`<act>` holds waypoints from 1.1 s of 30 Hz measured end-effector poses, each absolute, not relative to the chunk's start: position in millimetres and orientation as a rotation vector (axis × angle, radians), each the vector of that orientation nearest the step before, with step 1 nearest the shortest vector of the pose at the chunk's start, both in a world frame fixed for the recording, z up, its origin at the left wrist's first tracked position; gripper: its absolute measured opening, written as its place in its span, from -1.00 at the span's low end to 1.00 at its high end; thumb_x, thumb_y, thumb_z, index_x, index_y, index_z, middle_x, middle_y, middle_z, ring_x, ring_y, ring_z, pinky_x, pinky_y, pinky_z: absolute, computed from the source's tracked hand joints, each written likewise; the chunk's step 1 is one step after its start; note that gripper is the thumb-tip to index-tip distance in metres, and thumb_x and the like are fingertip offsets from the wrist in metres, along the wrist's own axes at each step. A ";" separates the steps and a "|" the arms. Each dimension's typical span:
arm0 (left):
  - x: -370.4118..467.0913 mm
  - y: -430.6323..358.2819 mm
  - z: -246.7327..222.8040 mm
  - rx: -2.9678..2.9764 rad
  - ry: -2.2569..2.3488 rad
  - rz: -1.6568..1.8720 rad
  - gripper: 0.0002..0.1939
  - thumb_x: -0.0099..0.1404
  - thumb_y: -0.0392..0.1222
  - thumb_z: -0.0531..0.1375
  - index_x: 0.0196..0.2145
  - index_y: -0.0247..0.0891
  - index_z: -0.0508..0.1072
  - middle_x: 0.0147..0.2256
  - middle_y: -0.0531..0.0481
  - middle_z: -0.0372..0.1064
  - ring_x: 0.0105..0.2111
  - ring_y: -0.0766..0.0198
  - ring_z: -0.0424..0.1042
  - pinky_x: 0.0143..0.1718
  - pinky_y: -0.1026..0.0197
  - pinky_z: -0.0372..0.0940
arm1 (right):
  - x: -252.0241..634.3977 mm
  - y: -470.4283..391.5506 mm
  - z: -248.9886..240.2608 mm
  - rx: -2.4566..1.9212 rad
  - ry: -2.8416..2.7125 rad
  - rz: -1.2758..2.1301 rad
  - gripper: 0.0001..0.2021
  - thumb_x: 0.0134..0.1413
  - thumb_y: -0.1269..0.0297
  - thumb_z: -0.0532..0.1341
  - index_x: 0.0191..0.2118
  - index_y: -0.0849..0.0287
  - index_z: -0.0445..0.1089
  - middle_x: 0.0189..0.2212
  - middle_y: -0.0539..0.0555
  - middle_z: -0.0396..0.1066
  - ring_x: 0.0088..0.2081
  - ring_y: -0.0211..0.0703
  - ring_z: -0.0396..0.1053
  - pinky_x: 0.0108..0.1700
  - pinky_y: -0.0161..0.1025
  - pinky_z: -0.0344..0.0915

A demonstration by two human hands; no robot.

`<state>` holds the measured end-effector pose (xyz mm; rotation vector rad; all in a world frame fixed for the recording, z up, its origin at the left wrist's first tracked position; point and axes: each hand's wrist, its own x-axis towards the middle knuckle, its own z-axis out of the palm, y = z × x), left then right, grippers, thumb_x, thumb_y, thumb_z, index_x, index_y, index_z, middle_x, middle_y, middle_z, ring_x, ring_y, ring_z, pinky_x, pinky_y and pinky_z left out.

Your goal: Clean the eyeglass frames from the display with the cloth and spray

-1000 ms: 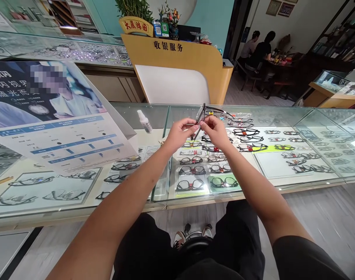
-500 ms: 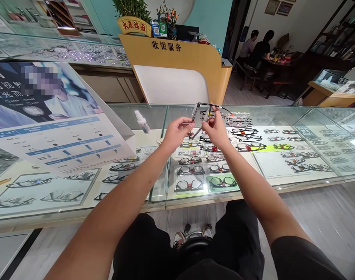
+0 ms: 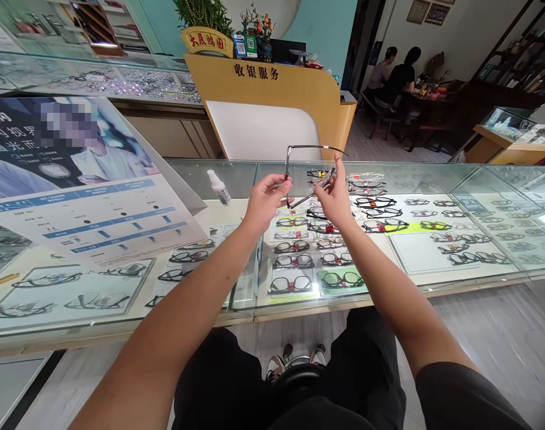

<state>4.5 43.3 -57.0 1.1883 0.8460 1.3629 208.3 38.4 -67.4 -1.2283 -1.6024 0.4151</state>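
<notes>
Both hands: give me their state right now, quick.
Left hand: closed, fingers and thumb pinching the front of the dark-framed glasses.
Right hand: closed on the lower temple arm of the same pair.

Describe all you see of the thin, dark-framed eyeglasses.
The thin, dark-framed eyeglasses are held above the glass display counter, front nearly edge-on, both slim temples unfolded toward the picture's right. A small pale patch shows on the upper temple. The left hand pinches the front; the right hand holds the lower temple. Material looks smooth; lenses are unclear.
</notes>
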 end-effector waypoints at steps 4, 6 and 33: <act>2.5 47.0 -59.0 1.153 0.842 1.405 -0.33 -0.03 0.33 0.65 -0.17 -0.14 0.57 0.09 -0.12 0.57 0.14 0.03 0.54 -0.03 0.05 0.65 | 207.1 37.0 -65.5 -1.265 -1.393 0.511 -0.07 0.23 0.30 0.23 0.65 0.01 -0.10 -0.15 0.05 0.50 -0.41 -0.15 0.31 -0.23 -0.10 0.37; 1.1 48.5 -59.0 1.142 0.844 1.430 -0.36 0.02 0.32 0.63 -0.15 -0.12 0.56 0.11 -0.10 0.56 0.16 0.03 0.54 -0.03 0.06 0.66 | 208.1 37.3 -65.0 -1.309 -1.399 0.520 -0.19 0.23 0.27 0.25 0.57 0.01 0.08 -0.17 0.04 0.50 -0.39 -0.13 0.33 -0.20 -0.08 0.37; 5.4 39.2 -56.9 1.197 0.659 1.181 -0.42 0.06 0.19 0.65 -0.15 -0.12 0.55 0.04 -0.01 0.51 -0.09 0.29 0.55 0.07 0.12 0.55 | 186.5 17.3 -62.6 -1.035 -1.991 0.180 -0.59 0.50 0.06 0.18 0.31 0.00 0.50 0.33 0.26 0.53 0.38 0.27 0.40 0.51 0.34 0.23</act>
